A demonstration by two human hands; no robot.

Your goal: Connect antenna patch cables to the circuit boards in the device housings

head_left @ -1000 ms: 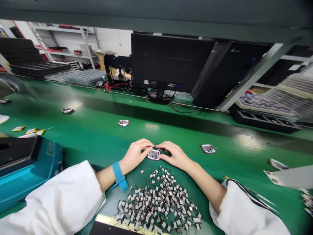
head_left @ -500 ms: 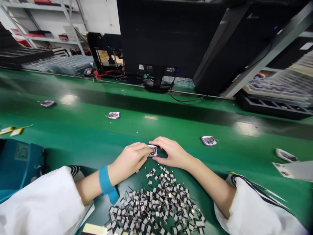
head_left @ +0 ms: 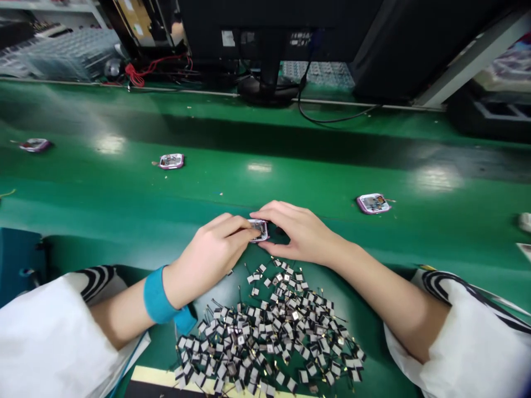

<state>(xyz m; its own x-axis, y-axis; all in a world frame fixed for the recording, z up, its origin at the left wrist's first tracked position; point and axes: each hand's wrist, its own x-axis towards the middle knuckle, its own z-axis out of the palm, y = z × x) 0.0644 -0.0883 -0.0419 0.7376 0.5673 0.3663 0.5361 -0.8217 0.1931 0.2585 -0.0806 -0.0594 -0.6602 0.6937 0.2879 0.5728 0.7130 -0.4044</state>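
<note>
A small white-rimmed device housing with a circuit board inside lies between my hands on the green surface. My right hand grips its upper and lower edges between thumb and fingers. The fingertips of my left hand are pressed together over the housing's left part; whatever they might hold is hidden. A teal band circles my left wrist. Just below the hands spreads a heap of small grey and black parts with short leads.
Similar housings lie at the far left, left of centre and right. Behind stand a monitor base, a black cable and red wires. A teal box stands at left.
The camera view has tilted down and come closer, so the shelves and upper monitor have left the frame. Both hands remain at the housing, with little visible change in their hold.
</note>
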